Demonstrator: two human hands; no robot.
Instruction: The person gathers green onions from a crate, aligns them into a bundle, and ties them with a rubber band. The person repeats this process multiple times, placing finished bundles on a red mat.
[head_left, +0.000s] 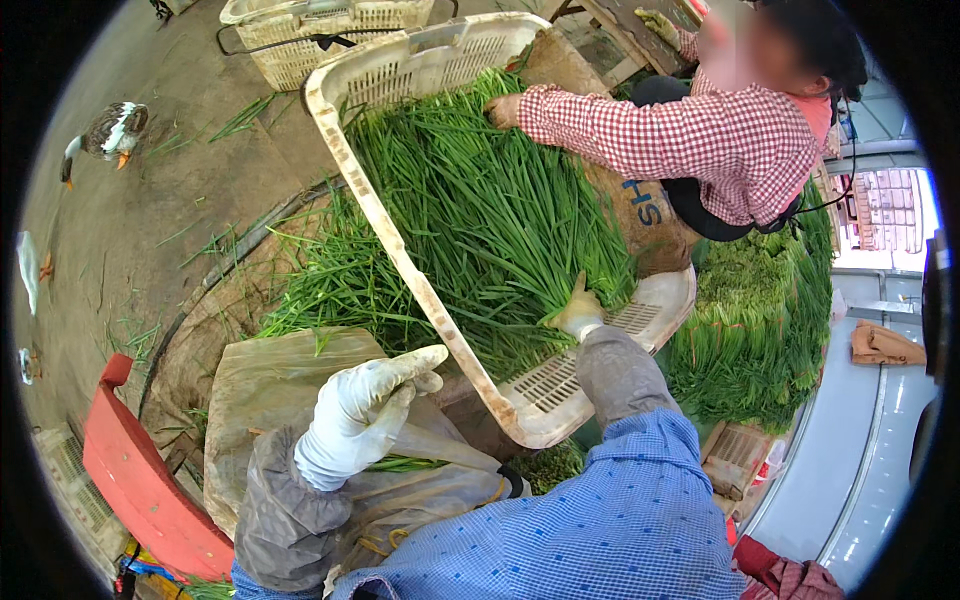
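A white plastic crate (420, 289) full of long green leafy stalks, probably garlic chives (487, 202), stands tilted before me. My right hand (581, 309), in a soiled glove, rests on the stalk ends at the crate's near right corner; its fingers are partly hidden, so its hold cannot be told. My left hand (382, 409), in a white glove, hovers above my plastic apron (285, 367), left of the crate's rim. Its fingers are bent together and nothing shows in them. More loose stalks (337, 277) lie outside the crate on the left.
Across the crate a co-worker in a checked shirt (660, 135) reaches a hand (504, 111) onto the stalks. Bundled greens (750, 330) are stacked at right. Another crate (277, 56) stands behind. A red plastic piece (150, 472) is at lower left; a duck (112, 133) stands on the floor.
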